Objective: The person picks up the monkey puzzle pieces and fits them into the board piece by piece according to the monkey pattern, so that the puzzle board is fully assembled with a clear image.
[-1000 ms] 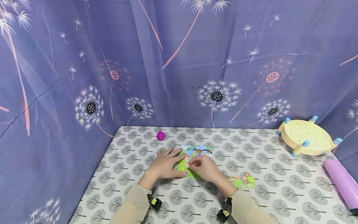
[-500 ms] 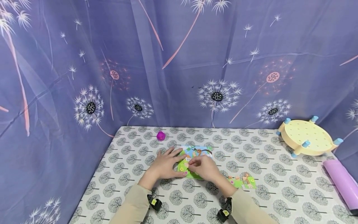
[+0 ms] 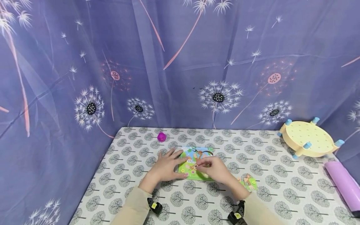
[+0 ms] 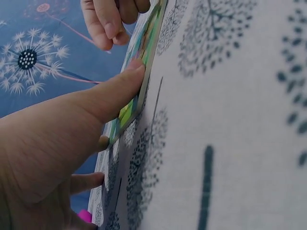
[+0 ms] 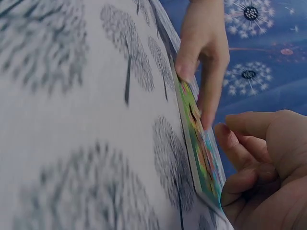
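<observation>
A jigsaw puzzle [image 3: 192, 167], brightly coloured with green grass, blue sky and a bird on a branch, lies flat on the tablecloth. My left hand [image 3: 166, 166] rests with spread fingers over its left edge, the thumb [image 4: 127, 84] lying along the near corner. Above the puzzle's right half is my right hand [image 3: 213, 168], thumb and forefinger near each other; in the right wrist view no piece shows between its fingers [image 5: 249, 125]. Several loose puzzle pieces [image 3: 249, 182] lie right of the puzzle, partly hidden behind the right forearm.
A small purple toy [image 3: 161, 137] sits behind the left hand. Far right stands an oval yellow stand [image 3: 307, 139] with blue-tipped legs pointing up. Below it lies a lilac cylinder [image 3: 341, 186]. A purple dandelion curtain [image 3: 180, 87] closes off the back and sides.
My right hand has shifted right from the puzzle's lower left, uncovering a piece there with an animal picture. The left hand has stayed in place.
</observation>
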Available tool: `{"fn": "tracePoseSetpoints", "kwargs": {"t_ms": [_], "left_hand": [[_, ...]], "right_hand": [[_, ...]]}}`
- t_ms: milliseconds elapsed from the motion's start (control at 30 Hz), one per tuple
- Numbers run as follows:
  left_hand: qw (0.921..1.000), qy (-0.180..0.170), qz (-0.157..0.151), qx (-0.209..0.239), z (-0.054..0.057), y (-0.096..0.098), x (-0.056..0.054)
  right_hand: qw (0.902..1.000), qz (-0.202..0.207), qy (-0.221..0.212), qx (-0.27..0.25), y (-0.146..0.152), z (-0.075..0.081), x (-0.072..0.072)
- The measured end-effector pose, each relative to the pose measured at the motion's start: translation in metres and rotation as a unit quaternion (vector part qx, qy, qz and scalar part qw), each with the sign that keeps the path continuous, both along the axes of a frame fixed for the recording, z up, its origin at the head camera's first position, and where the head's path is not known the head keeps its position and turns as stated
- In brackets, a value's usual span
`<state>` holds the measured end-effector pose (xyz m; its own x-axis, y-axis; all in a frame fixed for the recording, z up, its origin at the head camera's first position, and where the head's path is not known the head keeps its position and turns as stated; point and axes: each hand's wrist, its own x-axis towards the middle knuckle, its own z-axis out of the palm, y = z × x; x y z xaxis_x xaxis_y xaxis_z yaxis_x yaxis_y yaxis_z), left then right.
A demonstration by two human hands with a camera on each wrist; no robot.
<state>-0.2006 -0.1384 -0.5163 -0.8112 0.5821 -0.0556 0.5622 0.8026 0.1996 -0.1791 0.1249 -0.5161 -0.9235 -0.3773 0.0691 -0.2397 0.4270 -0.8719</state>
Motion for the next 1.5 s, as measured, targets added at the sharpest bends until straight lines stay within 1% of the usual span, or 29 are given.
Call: {"fn": "tracePoseSetpoints", "kwargs": {"t_ms": [100,267,400,467,567,633,700,767,900,1100,1233,1333,1500], "left_hand": [[1.0000,0.004,-0.005,0.005,-0.001,0.000,0.002],[0.9996,0.016,-0.021,0.009,-0.003,0.001,0.007],[0.9995,0.021,-0.024,0.006,-0.003,0.001,0.007],[0.9995,0.021,-0.024,0.003,-0.003,0.001,0.007],[0.9996,0.017,-0.023,-0.004,-0.002,0.001,0.007],[0.9996,0.015,-0.024,-0.007,-0.002,0.001,0.007],[0.9996,0.011,-0.023,-0.009,-0.001,0.001,0.006],[0.9997,0.008,-0.023,-0.010,-0.001,0.001,0.006],[0.9997,0.001,-0.021,-0.010,0.000,0.002,0.006],[0.9997,0.005,-0.023,0.004,-0.001,0.001,0.007],[0.9995,0.012,-0.024,0.017,-0.002,0.002,0.008],[0.9993,0.016,-0.024,0.023,-0.003,0.002,0.009],[0.9989,0.022,-0.031,0.026,-0.004,0.000,0.009]], "right_hand": [[0.9999,-0.008,-0.007,0.002,0.012,0.001,0.002],[0.9996,-0.023,-0.018,0.004,0.037,0.004,0.008],[0.9987,-0.035,-0.013,0.034,0.057,0.004,0.013],[0.9979,-0.039,-0.026,0.044,0.067,0.004,0.016],[0.9973,-0.032,-0.049,0.043,0.081,0.006,0.022],[0.9972,-0.019,-0.063,0.036,0.090,0.007,0.025],[0.9974,-0.002,-0.062,0.037,0.098,0.007,0.028],[0.9975,0.010,-0.057,0.041,0.104,0.007,0.031],[0.9972,0.030,-0.021,0.066,0.116,0.005,0.034],[0.9903,0.040,0.025,0.130,0.125,0.003,0.036],[0.9854,0.034,0.035,0.163,0.127,0.003,0.038],[0.9838,0.030,0.039,0.173,0.127,0.003,0.039],[0.9823,0.037,0.036,0.180,0.125,0.006,0.039]]}}
